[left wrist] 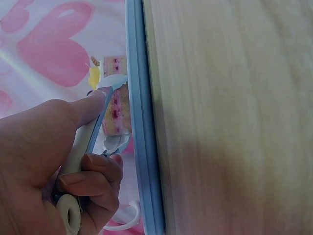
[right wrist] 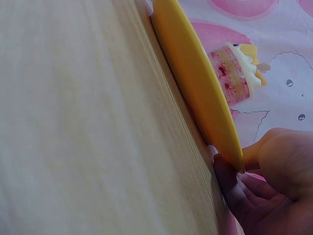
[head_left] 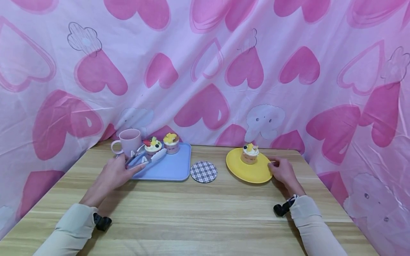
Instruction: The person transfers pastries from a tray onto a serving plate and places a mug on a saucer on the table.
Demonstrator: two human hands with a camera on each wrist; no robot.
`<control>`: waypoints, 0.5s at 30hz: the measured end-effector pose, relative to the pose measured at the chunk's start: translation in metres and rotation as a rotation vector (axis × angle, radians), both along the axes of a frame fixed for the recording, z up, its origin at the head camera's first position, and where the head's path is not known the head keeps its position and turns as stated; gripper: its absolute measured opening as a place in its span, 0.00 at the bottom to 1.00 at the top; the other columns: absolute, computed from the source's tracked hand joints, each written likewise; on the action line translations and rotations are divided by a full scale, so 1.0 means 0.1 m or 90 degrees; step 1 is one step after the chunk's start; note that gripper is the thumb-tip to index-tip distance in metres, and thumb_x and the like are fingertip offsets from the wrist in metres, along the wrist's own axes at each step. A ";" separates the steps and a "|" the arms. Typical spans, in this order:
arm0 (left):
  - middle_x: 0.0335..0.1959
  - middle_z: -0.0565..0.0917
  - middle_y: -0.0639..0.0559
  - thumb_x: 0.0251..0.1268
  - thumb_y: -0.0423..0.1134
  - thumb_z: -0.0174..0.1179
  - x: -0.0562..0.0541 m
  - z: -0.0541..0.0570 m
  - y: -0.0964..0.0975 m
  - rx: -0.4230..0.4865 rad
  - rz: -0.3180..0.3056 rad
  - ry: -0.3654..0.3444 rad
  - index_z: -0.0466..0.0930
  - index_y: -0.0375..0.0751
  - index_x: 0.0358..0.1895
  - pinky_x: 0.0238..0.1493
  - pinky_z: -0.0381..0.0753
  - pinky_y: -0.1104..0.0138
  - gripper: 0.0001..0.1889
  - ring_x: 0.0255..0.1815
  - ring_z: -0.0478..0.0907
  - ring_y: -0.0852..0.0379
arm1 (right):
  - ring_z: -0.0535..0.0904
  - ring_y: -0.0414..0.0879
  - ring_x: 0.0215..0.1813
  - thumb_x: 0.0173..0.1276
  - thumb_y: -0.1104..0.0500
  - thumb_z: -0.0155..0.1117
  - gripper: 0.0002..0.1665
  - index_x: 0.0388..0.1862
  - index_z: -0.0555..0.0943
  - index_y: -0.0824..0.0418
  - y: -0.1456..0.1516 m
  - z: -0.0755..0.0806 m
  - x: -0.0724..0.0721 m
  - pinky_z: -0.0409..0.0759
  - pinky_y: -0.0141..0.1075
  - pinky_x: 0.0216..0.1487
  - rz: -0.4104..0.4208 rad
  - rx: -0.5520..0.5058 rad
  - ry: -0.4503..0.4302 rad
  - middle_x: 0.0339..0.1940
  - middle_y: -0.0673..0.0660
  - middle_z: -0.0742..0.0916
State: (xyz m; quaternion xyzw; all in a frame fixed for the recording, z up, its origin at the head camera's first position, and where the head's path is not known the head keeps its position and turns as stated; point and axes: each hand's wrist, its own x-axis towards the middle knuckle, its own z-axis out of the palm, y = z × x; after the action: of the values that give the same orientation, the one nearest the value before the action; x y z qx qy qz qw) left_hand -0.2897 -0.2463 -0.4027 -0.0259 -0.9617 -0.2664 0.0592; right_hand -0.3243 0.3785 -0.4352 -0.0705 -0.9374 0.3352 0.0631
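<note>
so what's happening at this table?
A person's left grip holds tongs, tips either side of the cake cup nearest the pink mug; whether they touch it isn't clear. A second cake cup stands on the same blue tray. The right grip pinches the rim of a yellow plate holding one more cake cup. A checked coaster lies between tray and plate.

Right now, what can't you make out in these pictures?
Inside bottom of the handled pink mug: head view, its wall hides it.
Base of the round, strawberry-topped cake cup: head view, partly behind the blue-and-white tongs; left wrist view, behind the rim of the rectangular blue tray.
Underside middle of the round yellow plate: head view, hidden by its top.
</note>
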 end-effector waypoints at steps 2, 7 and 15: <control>0.28 0.71 0.46 0.68 0.66 0.71 0.00 0.00 0.00 0.003 0.000 -0.008 0.76 0.30 0.53 0.28 0.69 0.62 0.37 0.29 0.73 0.50 | 0.83 0.59 0.58 0.84 0.57 0.58 0.27 0.78 0.76 0.64 0.00 0.00 0.00 0.83 0.38 0.49 -0.001 -0.002 -0.001 0.63 0.72 0.85; 0.31 0.72 0.45 0.69 0.65 0.71 -0.01 0.00 0.01 0.004 0.001 -0.011 0.75 0.29 0.56 0.29 0.70 0.62 0.38 0.31 0.75 0.49 | 0.83 0.59 0.58 0.84 0.58 0.58 0.27 0.78 0.76 0.64 0.01 0.00 0.01 0.83 0.38 0.49 -0.004 -0.005 -0.006 0.63 0.71 0.85; 0.36 0.75 0.40 0.69 0.67 0.69 0.02 0.00 0.00 -0.003 0.006 -0.019 0.70 0.29 0.60 0.29 0.72 0.62 0.42 0.36 0.77 0.46 | 0.83 0.60 0.58 0.85 0.58 0.58 0.27 0.78 0.76 0.63 -0.01 0.00 0.01 0.84 0.40 0.50 0.000 -0.003 -0.007 0.64 0.72 0.85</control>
State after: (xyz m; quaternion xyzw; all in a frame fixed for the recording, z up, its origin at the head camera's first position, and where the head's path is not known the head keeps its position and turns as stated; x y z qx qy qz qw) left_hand -0.2873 -0.2467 -0.4026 -0.0175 -0.9632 -0.2641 0.0463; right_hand -0.3233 0.3779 -0.4350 -0.0726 -0.9369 0.3370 0.0581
